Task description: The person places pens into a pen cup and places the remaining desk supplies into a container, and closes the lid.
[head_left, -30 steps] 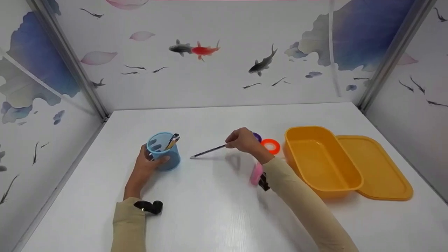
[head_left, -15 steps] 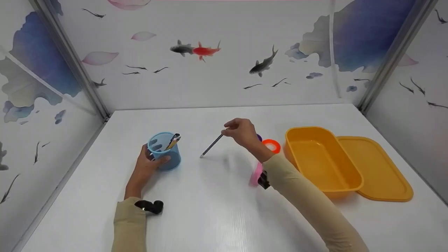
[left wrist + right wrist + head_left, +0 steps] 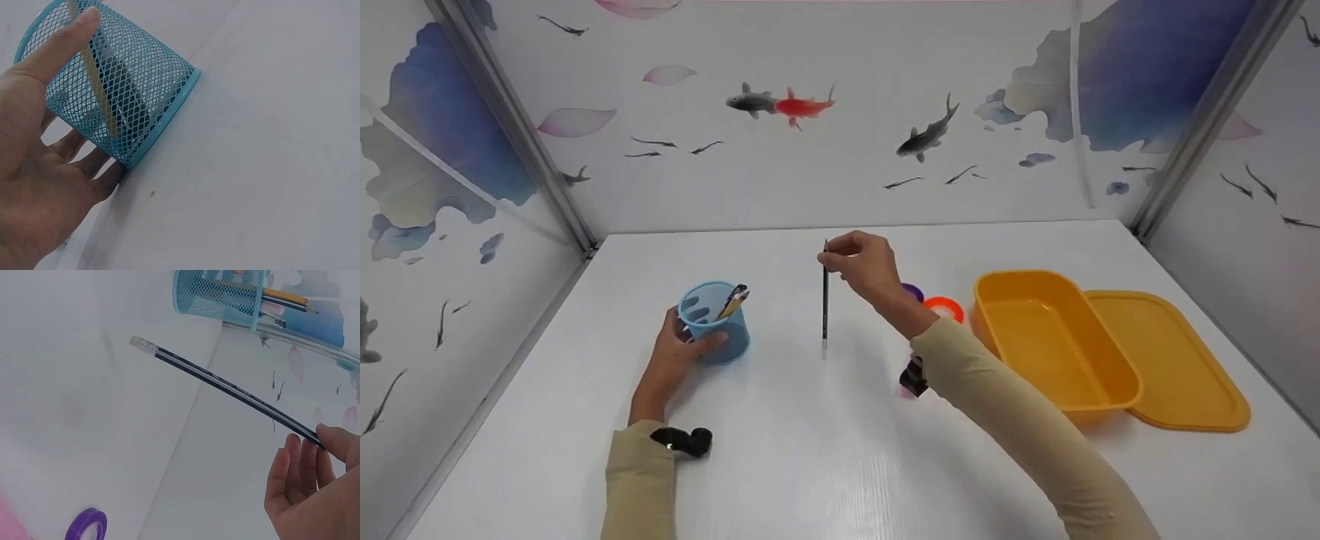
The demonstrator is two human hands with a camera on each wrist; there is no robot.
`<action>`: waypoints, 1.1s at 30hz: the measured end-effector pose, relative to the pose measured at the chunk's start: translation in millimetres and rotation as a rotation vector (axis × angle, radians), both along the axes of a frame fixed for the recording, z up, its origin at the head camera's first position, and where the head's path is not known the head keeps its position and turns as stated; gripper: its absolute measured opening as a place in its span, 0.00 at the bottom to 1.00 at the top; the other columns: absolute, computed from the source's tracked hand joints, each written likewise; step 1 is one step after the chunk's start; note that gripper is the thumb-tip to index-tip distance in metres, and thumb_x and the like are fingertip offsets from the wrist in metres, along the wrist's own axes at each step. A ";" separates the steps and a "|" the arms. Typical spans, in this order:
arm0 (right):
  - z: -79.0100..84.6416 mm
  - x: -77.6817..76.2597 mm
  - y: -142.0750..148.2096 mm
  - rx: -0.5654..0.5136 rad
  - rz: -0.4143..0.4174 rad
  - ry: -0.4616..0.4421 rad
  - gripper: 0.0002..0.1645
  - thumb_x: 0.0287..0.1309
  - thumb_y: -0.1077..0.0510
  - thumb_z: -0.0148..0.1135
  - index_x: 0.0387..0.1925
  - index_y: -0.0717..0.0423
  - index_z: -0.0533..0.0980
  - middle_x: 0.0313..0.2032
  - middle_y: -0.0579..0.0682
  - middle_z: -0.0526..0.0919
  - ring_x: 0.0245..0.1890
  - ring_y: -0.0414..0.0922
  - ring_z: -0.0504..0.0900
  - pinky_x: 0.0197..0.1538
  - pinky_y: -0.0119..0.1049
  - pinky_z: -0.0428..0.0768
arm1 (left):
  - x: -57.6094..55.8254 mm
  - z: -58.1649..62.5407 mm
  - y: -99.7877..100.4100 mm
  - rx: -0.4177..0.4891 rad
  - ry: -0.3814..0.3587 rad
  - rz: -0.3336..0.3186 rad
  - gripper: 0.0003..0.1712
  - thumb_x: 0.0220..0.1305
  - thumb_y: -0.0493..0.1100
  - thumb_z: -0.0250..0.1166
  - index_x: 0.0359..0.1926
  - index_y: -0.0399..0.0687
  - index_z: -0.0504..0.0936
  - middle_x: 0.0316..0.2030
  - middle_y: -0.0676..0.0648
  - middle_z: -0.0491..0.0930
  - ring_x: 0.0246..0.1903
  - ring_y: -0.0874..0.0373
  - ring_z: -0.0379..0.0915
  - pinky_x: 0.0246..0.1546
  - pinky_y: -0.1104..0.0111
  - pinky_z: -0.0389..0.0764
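Note:
On the left of the table, my left hand grips a blue mesh pen cup, thumb on the near side and fingers behind. Through the mesh in the left wrist view, a yellow pencil and darker sticks lean inside the cup. My right hand pinches a dark striped pencil near its pointed top, between thumb and fingers. This pencil hangs upright to the right of the cup, and its white eraser is at the lower end.
Near my right forearm lie a purple tape roll, an orange ring and a pink item, partly hidden by the arm. An open yellow box stands on the right, its flat lid beside it. White walls enclose the table.
The right hand has risen and moved slightly away from me, swinging the pencil from a low slant to upright. The left hand and pen cup have stayed in place.

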State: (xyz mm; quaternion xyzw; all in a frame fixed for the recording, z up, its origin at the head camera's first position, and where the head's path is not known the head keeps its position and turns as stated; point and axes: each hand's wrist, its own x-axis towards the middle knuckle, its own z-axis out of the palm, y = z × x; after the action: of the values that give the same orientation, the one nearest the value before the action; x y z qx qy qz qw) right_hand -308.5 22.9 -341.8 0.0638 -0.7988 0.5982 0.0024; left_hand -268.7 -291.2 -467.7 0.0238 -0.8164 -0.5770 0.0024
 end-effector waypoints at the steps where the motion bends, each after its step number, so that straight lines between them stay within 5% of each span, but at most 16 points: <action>1: 2.6 0.6 -1.7 -0.007 0.002 0.007 0.13 0.63 0.56 0.68 0.48 0.55 0.81 0.47 0.53 0.85 0.47 0.50 0.87 0.55 0.36 0.85 | -0.2 -0.2 -0.1 0.005 0.000 -0.001 0.61 0.57 0.58 0.74 0.79 0.51 0.44 0.79 0.42 0.51 0.80 0.42 0.42 0.79 0.45 0.48; 17: 32.9 10.3 -33.8 -0.304 0.064 0.280 0.14 0.66 0.62 0.63 0.51 0.62 0.79 0.47 0.57 0.83 0.47 0.50 0.86 0.50 0.38 0.88 | 0.2 -0.2 2.4 0.017 0.004 0.016 0.60 0.57 0.56 0.74 0.79 0.51 0.46 0.78 0.41 0.52 0.79 0.41 0.43 0.79 0.46 0.49; 33: 21.9 3.6 -53.0 -0.404 0.057 0.314 0.13 0.65 0.61 0.64 0.49 0.62 0.78 0.45 0.56 0.81 0.46 0.47 0.86 0.51 0.36 0.87 | 0.9 -0.3 0.9 0.015 -0.001 0.012 0.61 0.56 0.57 0.75 0.79 0.50 0.45 0.79 0.42 0.51 0.79 0.41 0.42 0.79 0.45 0.48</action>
State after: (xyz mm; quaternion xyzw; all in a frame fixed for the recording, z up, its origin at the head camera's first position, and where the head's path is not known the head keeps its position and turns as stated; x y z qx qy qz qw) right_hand -304.9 -30.1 -320.0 0.1767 -0.6506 0.7284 0.1220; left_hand -267.8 -290.3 -467.9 0.0290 -0.8117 -0.5833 0.0054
